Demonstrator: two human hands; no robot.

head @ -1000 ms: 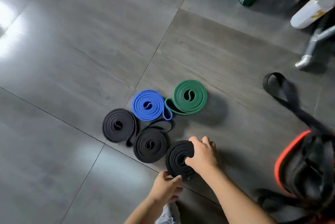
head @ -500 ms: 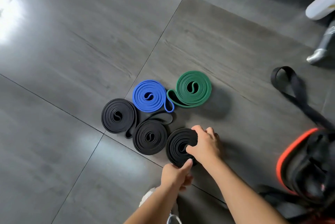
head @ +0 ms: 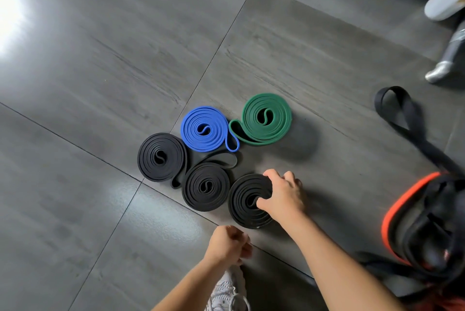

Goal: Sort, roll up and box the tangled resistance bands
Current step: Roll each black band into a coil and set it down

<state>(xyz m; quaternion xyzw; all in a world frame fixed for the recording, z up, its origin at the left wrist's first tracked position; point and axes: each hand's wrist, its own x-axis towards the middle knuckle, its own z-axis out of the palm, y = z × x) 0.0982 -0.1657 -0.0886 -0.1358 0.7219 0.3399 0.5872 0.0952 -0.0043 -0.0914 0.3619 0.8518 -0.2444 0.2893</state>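
Left hand (head: 227, 245) has drawn back from the near black roll (head: 240, 200) and now sits just short of it, fingers curled into an empty fist. Right hand (head: 283, 194) grips that roll on the floor (head: 100, 58), fingers hooked over its far edge and thumb at its centre. Right of the roll lies a tangled pile of bands (head: 427, 222), black and orange.

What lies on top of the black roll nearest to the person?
The right hand grips this black roll, thumb near its centre, fingers over its far edge. The roll's right side is covered by the hand and cannot be seen.
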